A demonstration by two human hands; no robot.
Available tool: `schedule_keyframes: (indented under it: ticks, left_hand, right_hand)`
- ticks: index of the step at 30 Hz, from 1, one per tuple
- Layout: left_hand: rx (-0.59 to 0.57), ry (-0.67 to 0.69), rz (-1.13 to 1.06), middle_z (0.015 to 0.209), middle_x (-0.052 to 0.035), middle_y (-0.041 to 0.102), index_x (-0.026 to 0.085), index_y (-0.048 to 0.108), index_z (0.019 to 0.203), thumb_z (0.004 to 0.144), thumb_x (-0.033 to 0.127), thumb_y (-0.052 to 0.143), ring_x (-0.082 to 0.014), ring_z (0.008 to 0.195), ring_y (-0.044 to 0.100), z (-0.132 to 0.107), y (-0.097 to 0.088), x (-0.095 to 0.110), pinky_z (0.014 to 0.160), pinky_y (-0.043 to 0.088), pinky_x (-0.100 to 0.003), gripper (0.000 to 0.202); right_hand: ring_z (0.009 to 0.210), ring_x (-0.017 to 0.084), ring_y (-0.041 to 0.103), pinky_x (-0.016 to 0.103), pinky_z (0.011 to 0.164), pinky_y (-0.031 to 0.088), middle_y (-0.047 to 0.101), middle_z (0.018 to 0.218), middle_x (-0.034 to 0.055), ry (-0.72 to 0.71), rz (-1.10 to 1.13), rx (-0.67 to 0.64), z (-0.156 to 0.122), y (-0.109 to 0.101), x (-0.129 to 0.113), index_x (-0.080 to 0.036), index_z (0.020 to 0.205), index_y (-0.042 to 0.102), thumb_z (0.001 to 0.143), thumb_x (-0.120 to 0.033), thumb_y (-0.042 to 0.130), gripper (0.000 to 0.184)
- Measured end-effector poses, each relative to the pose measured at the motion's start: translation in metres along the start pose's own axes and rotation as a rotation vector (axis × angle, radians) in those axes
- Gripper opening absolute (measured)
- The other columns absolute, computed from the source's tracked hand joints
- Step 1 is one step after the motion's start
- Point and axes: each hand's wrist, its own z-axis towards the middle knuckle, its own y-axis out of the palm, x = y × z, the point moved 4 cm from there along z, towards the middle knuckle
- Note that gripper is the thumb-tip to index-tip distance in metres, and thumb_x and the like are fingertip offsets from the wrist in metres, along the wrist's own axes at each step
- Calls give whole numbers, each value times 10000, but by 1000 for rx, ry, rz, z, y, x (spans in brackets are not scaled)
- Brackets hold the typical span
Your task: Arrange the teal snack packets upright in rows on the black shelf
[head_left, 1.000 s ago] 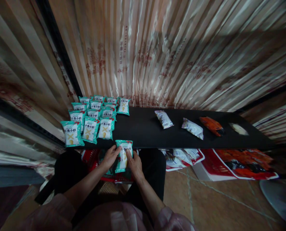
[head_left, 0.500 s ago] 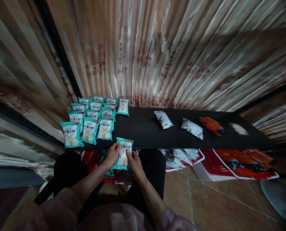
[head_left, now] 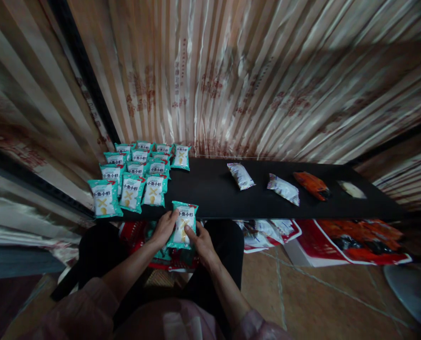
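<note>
Both hands hold one teal snack packet (head_left: 184,224) at the near edge of a black table (head_left: 213,193). My left hand (head_left: 163,228) grips its left side. My right hand (head_left: 202,242) pinches its lower right corner, the thumb lying on the packet's face. Several more teal packets (head_left: 135,172) lie in overlapping rows at the table's left end, just beyond my left hand. Below my hands, a red bag (head_left: 139,236) on my lap holds more teal packets.
Two white packets (head_left: 241,175) (head_left: 284,188), an orange packet (head_left: 311,185) and a pale packet (head_left: 352,190) lie spaced along the table's right half. A shiny striped curtain (head_left: 253,85) hangs behind. Red and white bags (head_left: 352,241) sit on the tiled floor under the table.
The held packet has been turned face-up and shifted slightly right and toward the table edge. My right thumb has moved onto its front. The packets on the table have not moved.
</note>
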Motion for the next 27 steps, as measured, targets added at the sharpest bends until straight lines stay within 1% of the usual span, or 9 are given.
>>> schedule_keyframes:
  ticks: [3,7,12,16,21,27]
  left_hand:
    - [-52,-23,-61,897,-101,683,127,637,847,770,647,397,-229,871,601,-4,1,2,725,450,-296,578]
    - [-138,-37,-164,849,-87,692,115,647,864,725,642,490,-225,818,620,-13,4,8,684,464,-288,567]
    - [-156,-34,-170,828,-87,700,109,665,846,716,596,540,-216,786,625,-19,2,14,674,462,-278,519]
    - [-120,-38,-142,776,-81,691,111,653,815,724,582,534,-200,715,619,-14,3,9,611,458,-272,495]
    - [-10,-34,-89,754,-70,684,141,637,791,734,543,539,-189,724,615,-6,5,0,593,448,-246,418]
    - [88,14,-38,737,-58,669,148,626,787,774,497,484,-168,676,593,1,3,-1,578,429,-237,378]
  right_hand:
    - [741,237,668,348,678,534,710,875,75,-11,-17,18,4,-4,-2,-150,1020,612,602,-503,738,561]
    - [757,230,666,346,709,528,706,897,80,-45,-52,11,12,-9,-2,-143,1037,596,634,-513,708,558]
    - [739,226,664,333,676,525,707,899,88,-52,-92,14,18,-11,-4,-136,1024,595,648,-508,695,538]
    - [710,220,670,339,682,533,714,869,79,-34,-80,9,18,-8,-11,-141,1028,593,638,-499,707,542]
    - [755,232,677,345,710,537,715,911,83,-29,-111,23,17,-6,-17,-152,1033,600,636,-525,704,555]
    - [813,223,671,350,792,510,709,955,82,-11,-13,-87,17,-5,-17,-155,1102,591,681,-499,687,552]
